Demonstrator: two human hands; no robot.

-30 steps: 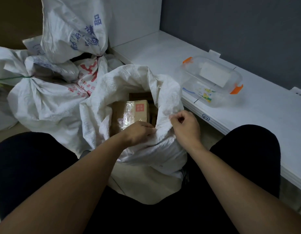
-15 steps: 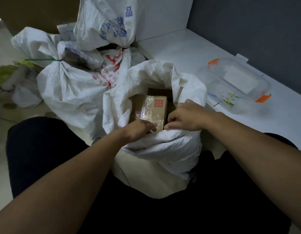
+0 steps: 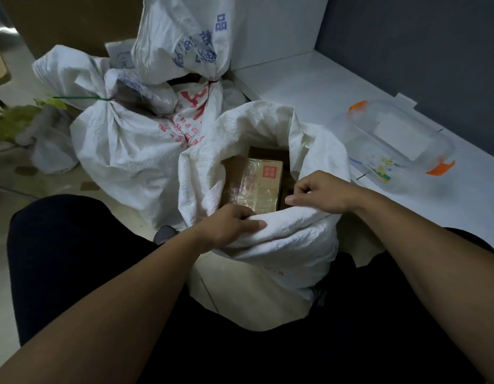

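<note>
While the sack [image 3: 309,239] stands open on the floor between the person's knees, both hands are at the near side of its rolled-down rim. The left hand [image 3: 229,225] grips that rim, with its fingers curled over the fold into the mouth and its thumb lying along the outside of the cloth. The right hand [image 3: 320,192] sits just beside it, at the right of the rim, with its fingers curled in and its thumb stretched out along the top of the fold. I cannot tell whether it pinches the cloth or only rests there. Inside the sack, a cardboard box [image 3: 261,184] wrapped in clear tape and bearing a small red mark lies just beyond the two hands. Behind the sack to the left, tied sacks [image 3: 121,151] lean together on the floor. To the right, a clear plastic container [image 3: 401,145] with orange clips lies on a white bench [image 3: 309,87], well apart from the hands.
</note>
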